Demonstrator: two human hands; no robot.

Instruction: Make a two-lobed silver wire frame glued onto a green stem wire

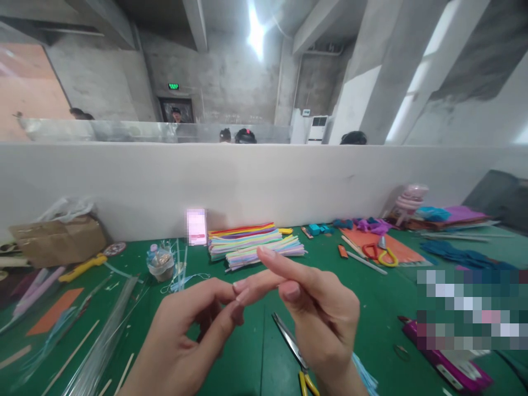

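My left hand is raised over the green table, its thumb and forefinger closed in a pinch at the fingertips of my right hand. One finger of my right hand reaches into that pinch, while the thumb presses against the fingers and another finger stretches out above. Anything between the fingertips is too small to make out. Below, a slim silver tool with yellow handles, scissors or pliers, lies partly hidden by my right hand. Behind the fingers rest bundles of coloured pipe cleaners.
A cup of small items and a lit phone stand behind my left hand. Left are a cardboard box, a yellow glue gun and clear strips. Scissors and a magenta device lie right. A white partition rises behind.
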